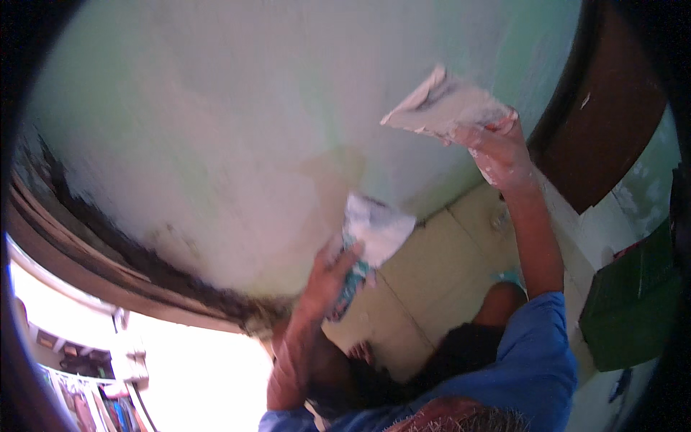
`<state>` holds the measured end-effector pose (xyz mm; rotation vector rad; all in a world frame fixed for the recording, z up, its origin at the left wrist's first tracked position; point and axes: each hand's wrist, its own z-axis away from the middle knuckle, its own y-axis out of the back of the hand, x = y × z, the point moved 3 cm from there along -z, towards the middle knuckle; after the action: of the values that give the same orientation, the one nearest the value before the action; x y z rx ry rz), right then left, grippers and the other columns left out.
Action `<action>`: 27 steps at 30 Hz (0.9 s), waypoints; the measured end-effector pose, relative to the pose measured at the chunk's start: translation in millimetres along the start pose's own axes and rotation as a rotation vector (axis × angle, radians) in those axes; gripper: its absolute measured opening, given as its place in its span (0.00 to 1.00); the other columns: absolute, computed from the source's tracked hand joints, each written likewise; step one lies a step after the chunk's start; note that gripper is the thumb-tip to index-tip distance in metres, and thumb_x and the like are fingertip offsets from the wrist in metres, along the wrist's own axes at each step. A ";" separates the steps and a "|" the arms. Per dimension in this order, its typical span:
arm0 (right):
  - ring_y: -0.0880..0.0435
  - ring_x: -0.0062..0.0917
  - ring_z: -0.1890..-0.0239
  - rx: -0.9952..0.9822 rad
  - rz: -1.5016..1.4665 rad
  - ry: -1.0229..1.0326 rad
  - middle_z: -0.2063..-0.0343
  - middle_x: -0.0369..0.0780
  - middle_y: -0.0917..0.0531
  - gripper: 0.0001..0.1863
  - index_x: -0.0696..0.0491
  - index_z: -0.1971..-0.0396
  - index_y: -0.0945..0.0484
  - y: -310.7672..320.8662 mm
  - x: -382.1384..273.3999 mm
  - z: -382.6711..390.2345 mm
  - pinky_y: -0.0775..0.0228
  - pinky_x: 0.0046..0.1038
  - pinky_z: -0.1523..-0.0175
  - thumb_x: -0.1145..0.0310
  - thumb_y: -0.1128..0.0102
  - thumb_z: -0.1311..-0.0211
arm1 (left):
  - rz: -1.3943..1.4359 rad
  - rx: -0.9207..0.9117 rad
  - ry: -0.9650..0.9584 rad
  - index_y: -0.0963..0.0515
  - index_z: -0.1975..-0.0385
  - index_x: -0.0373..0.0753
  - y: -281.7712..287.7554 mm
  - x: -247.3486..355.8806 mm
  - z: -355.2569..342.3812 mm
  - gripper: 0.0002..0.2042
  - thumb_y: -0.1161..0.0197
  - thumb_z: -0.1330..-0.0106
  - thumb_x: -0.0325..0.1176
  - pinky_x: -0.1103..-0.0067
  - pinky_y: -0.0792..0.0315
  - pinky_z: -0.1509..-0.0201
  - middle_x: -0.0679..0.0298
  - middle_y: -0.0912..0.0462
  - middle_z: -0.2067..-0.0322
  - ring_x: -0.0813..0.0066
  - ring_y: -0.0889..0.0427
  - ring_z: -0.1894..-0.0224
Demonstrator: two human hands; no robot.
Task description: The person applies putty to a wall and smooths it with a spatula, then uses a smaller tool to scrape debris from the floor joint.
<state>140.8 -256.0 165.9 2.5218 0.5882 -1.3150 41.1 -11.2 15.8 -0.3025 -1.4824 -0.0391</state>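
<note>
My right hand (500,155), smeared with white paste, is closed round a wide putty knife (450,104). Its blade is coated in whitish putty and is held up in front of the wall (252,108), though I cannot tell whether it touches. Lower and to the left, my left hand (331,266) grips a second putty knife (380,229) by its teal, spotted handle. A layer of white putty covers that blade, which tilts up and to the right. Patchy pale white and green coats the wall.
Along the wall's left edge, dark broken plaster (144,259) borders a brown wooden frame (79,237). Bright light fills an opening (201,367) at lower left, with shelves (119,410) beyond. Beige floor tiles (403,288) lie below. A brown door (612,122) and green box (630,302) are at right.
</note>
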 end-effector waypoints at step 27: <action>0.20 0.17 0.68 0.224 0.195 -0.359 0.65 0.37 0.17 0.11 0.56 0.59 0.20 41.2 107.8 151.5 0.30 0.24 0.67 0.69 0.40 0.39 | -0.658 0.115 -0.396 0.35 0.35 0.41 -48.9 -21.5 -33.6 0.22 0.49 0.28 0.25 0.76 0.27 0.60 0.57 0.27 0.62 0.67 0.25 0.67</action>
<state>104.6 -325.2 -7.8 2.3414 0.1220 -1.7808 61.5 -69.1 1.3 0.2995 -1.9163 -0.4397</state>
